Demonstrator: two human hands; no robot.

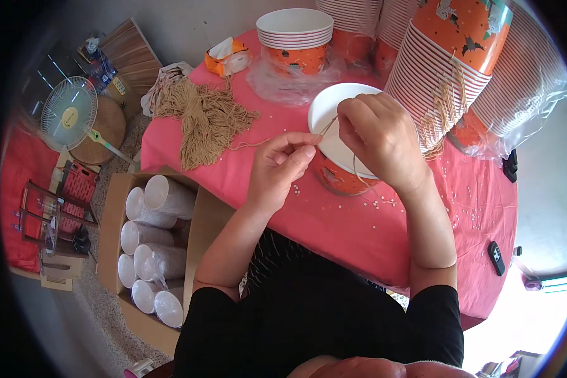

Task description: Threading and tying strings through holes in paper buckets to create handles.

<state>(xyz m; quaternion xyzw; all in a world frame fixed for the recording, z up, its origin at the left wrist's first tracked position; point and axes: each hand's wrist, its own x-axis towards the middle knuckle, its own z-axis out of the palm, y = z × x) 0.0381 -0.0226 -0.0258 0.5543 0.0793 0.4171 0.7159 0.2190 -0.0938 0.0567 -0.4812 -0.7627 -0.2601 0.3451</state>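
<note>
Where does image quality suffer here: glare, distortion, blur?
Head view: the patch at lower right is blown out to white; head view: the fisheye rim is black, and the bucket stack at upper right leans, probably from lens distortion; head view: left hand and right hand look fairly sharp, but the thin cord between them is hard to trace.

- Left forearm (pixel 232 242): bare, slants up and inward from a bent elbow.
- Left hand (pixel 280 169): thumb uppermost, its tip brought close to the index fingertip in a pinch; other fingers curled under.
- Right forearm (pixel 431 220): bare, angled up and toward the left, elbow bent.
- Right hand (pixel 381 135): back turned upward, wrist flexed, fingers folded in a closed grip, set slightly farther out from the torso. Hands near each other, apart.
</note>
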